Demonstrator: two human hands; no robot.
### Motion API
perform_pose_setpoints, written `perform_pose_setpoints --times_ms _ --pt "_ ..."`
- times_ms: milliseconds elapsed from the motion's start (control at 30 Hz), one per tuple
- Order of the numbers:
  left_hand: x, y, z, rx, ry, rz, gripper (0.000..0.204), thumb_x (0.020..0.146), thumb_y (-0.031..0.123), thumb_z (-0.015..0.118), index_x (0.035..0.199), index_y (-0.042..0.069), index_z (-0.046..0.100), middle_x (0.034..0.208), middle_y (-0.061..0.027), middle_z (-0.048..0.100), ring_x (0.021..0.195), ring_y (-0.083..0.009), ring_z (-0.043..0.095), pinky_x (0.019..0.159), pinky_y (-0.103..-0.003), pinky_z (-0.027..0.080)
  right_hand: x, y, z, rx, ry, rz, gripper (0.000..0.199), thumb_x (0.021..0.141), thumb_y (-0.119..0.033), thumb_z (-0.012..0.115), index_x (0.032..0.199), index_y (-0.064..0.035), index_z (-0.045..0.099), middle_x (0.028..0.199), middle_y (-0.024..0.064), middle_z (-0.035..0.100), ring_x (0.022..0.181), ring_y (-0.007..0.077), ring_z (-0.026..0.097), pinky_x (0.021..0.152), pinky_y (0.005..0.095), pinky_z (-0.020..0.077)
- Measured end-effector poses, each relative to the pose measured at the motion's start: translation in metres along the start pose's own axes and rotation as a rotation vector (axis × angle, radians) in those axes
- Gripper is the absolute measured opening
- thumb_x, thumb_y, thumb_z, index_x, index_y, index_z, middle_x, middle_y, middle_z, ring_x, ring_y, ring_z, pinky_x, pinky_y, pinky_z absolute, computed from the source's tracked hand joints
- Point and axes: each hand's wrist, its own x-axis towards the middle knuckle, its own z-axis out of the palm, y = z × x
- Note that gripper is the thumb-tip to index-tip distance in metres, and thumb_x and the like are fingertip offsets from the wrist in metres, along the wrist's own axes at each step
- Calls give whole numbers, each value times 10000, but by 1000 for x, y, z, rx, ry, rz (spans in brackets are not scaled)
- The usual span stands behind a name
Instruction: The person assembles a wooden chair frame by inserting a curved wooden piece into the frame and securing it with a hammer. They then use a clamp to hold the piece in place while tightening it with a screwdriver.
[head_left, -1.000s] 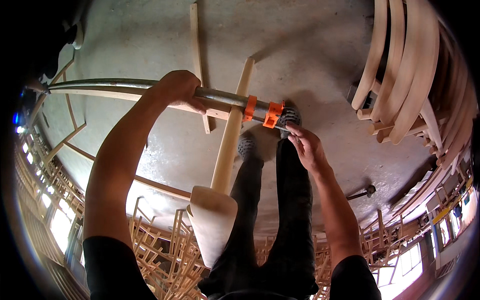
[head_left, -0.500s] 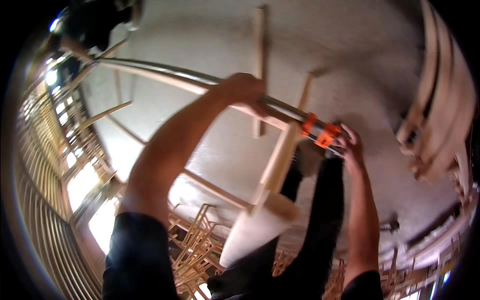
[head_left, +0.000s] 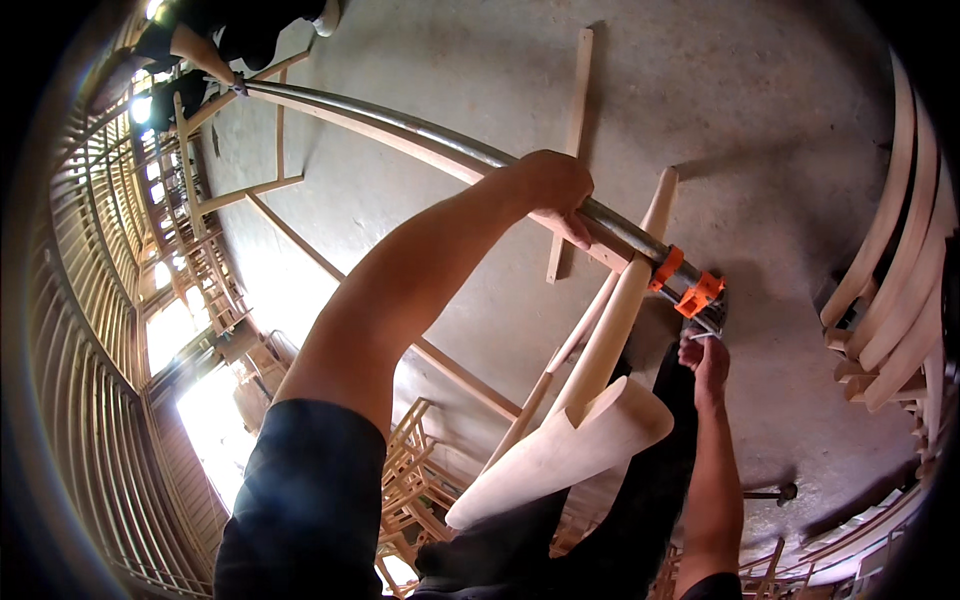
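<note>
A long bar clamp with a metal pipe [head_left: 420,124] and orange jaws [head_left: 700,294] lies along a wooden rail [head_left: 398,144] of a bench-like frame. My left hand [head_left: 556,188] is wrapped over the pipe and rail, close to the near corner post [head_left: 612,335]. Beyond the orange jaws, my right hand [head_left: 708,368] is closed on the clamp's thin metal crank handle [head_left: 706,334]. One jaw sits near the joint of rail and post; the exact contact is hard to see. A broad, pale wooden armrest [head_left: 570,455] tops the post nearest me.
At the rail's far end, a co-worker's gloved hand [head_left: 239,84] holds the frame. A loose wooden bar [head_left: 578,95] lies on the concrete floor [head_left: 760,90]. Curved wooden pieces [head_left: 885,240] are stacked at right; slatted wooden parts [head_left: 85,380] stand at left.
The frame and clamp have shifted right and slightly down in view. My right hand has moved lower, from beside the orange jaw to the crank handle. My left hand keeps its hold.
</note>
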Motion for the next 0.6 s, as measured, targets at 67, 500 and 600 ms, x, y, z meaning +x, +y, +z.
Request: perform_pose_setpoints --times_ms 67,500,600 --pt "3 -3 2 5 22 11 690 613 707 783 865 66 746 799 -145 709 831 -357 692 752 -458 537 -43 -17 15 -6 -12 147 491 1052 -475 482 1044 -22 670 810 29 665 660 115 627 608 275 527" --pt "-20 21 28 28 497 -154 709 662 821 689 825 131 695 776 -56 646 846 -285 663 798 -419 530 -93 -58 31 -508 71 -309 164 995 -179 595 901 -45 600 690 43 547 568 113 548 506 248 472" --pt "-16 21 43 52 603 -201 643 792 769 615 830 132 693 819 -57 657 834 -274 659 789 -419 519 -56 -68 9 -1135 162 -1209 160 1003 -146 576 888 -39 544 783 96 559 677 191 578 585 322 473"
